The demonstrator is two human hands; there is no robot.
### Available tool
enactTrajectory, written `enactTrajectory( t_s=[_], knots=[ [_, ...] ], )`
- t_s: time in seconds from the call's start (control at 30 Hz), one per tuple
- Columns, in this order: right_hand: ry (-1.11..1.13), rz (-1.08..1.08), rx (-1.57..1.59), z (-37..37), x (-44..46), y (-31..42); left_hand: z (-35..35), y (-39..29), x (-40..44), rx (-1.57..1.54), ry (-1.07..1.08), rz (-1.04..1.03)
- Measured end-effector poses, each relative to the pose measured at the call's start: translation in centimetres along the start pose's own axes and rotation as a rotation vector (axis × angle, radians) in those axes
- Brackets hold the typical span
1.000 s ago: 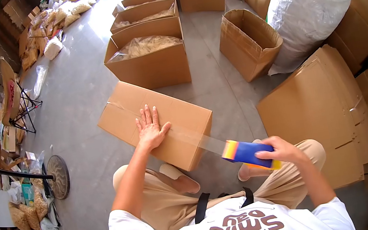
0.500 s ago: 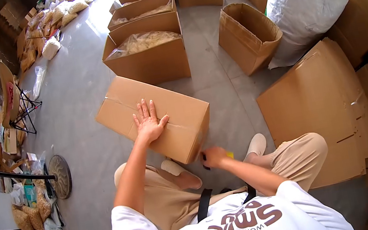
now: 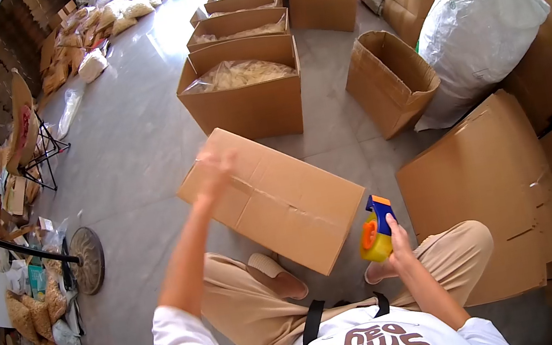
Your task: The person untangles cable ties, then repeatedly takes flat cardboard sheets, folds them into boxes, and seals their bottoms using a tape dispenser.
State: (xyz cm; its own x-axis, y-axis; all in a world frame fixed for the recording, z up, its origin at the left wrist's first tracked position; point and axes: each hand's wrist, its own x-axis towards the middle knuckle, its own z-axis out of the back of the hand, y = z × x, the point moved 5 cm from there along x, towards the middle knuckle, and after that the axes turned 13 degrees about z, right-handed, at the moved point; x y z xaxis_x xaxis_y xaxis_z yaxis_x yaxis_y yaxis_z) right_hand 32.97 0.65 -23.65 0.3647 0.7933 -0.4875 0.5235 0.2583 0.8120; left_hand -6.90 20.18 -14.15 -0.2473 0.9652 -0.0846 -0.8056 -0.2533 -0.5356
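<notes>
Head camera: a closed cardboard carton (image 3: 313, 217) sits askew on the grey floor (image 3: 136, 175), just ahead of the seated person's beige shoes (image 3: 267, 266), and I see a glossy strip of clear tape (image 3: 286, 206) along its top seam. Beside the carton's near right corner, the right hand (image 3: 400, 245) has its fingers wrapped around a blue-and-yellow tape dispenser (image 3: 379, 229) with an orange hub, held apart from the cardboard. The left hand (image 3: 218, 171) is over the carton's far left end, but it is so blurred that I can't tell whether it touches the top or grips anything.

Straight beyond, an open carton (image 3: 247, 111) holds a clear plastic bag (image 3: 236, 74) of pale contents, heading a row of similar boxes. Right of that, a narrower open box (image 3: 383, 91) stands near a bulging white sack (image 3: 480, 33). Flattened cardboard (image 3: 477, 203) lies by the person's right knee. Over on the left, clear bags of tan pieces (image 3: 43, 317) are heaped near a round base (image 3: 88, 261) with a dark pole.
</notes>
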Motion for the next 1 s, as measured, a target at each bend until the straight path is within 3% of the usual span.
enactTrajectory(
  t_s=[0.07, 0.13, 0.2, 0.3, 0.37, 0.5, 0.53, 0.57, 0.6, 0.67, 0.77, 0.83, 0.9, 0.93, 1.0],
  knots=[
    [0.034, 0.0, 0.004, -0.8, 0.6, -1.3, 0.1, 9.0, 7.5, 0.314, -0.349, 0.124],
    [0.085, -0.055, -0.01, -3.0, -0.2, -1.7, 0.0, 11.3, 6.5, 0.162, -0.73, 0.024],
    [0.049, 0.025, -0.084, -4.6, -0.5, -1.8, 2.0, 9.3, 3.1, -0.277, 0.055, 0.293],
    [0.137, 0.03, -0.09, -7.4, -2.6, 0.7, 6.7, 9.0, -0.2, -0.244, -0.139, 0.353],
    [0.194, 0.042, -0.137, -9.8, -3.8, 2.1, 10.7, 9.4, -2.2, -0.366, -0.218, 0.282],
    [0.498, 0.22, -0.083, -16.5, -5.1, 3.7, 20.8, 10.5, -6.7, -0.644, -0.407, 0.064],
    [0.523, 0.42, -0.117, -18.4, -5.8, 4.9, 22.6, 11.3, -8.0, -0.723, -0.444, 0.016],
    [0.54, 0.622, -0.149, -19.9, -6.4, 5.9, 24.1, 12.6, -9.2, -0.804, -0.478, -0.035],
    [0.545, 0.621, -0.143, -20.8, -6.3, 5.8, 24.6, 14.6, -9.9, -0.799, -0.483, -0.036],
    [0.746, 0.815, -0.439, -22.5, -6.5, 5.6, 24.0, 20.5, -11.0, -0.771, -0.578, -0.009],
    [0.768, 0.944, -0.608, -21.4, -8.0, 4.9, 19.6, 30.4, -13.0, -0.857, -0.671, 0.145],
    [0.743, 0.941, -0.553, -18.9, -8.2, 4.3, 18.1, 29.7, -13.7, -0.951, -0.693, 0.208],
    [0.607, 0.669, -0.348, -15.3, -7.9, 4.8, 16.4, 26.6, -15.3, -0.896, -0.632, 0.455],
    [0.595, 0.672, -0.358, -13.7, -8.1, 5.9, 15.7, 26.5, -14.7, -0.902, -0.618, 0.456],
    [0.553, 0.531, -0.217, -9.9, -8.5, 8.6, 14.7, 25.4, -12.3, -0.627, -0.529, 0.333]
  ],
)
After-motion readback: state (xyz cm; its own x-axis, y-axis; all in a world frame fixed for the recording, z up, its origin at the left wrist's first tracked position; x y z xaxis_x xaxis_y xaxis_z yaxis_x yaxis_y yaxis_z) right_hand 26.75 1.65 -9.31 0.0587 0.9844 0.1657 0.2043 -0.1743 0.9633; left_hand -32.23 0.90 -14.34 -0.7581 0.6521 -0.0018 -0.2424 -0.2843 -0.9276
